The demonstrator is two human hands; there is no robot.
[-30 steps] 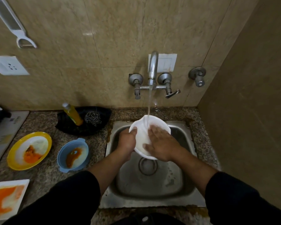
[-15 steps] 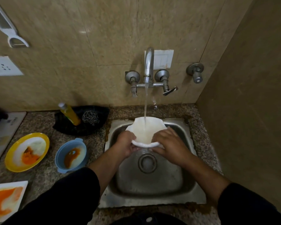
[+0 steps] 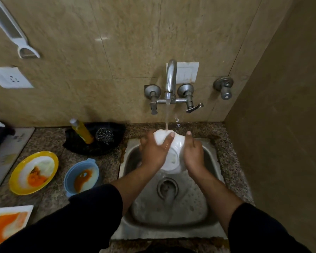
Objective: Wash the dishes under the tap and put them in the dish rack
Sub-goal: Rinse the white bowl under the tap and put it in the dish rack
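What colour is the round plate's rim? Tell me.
Yellow; the round plate's rim shows best in head view.

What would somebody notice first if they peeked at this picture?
First comes the white bowl in the middle, its bottom facing us. The left hand and right hand hold it over the sink while water from the tap runs onto it. Next come the bright orange smears in the yellow plate and the blue bowl, sitting on the counter to the left.

Speckled counter (image 3: 49,198) bears yellow plate (image 3: 33,172); blue bowl (image 3: 81,177); black tray (image 3: 75,145)
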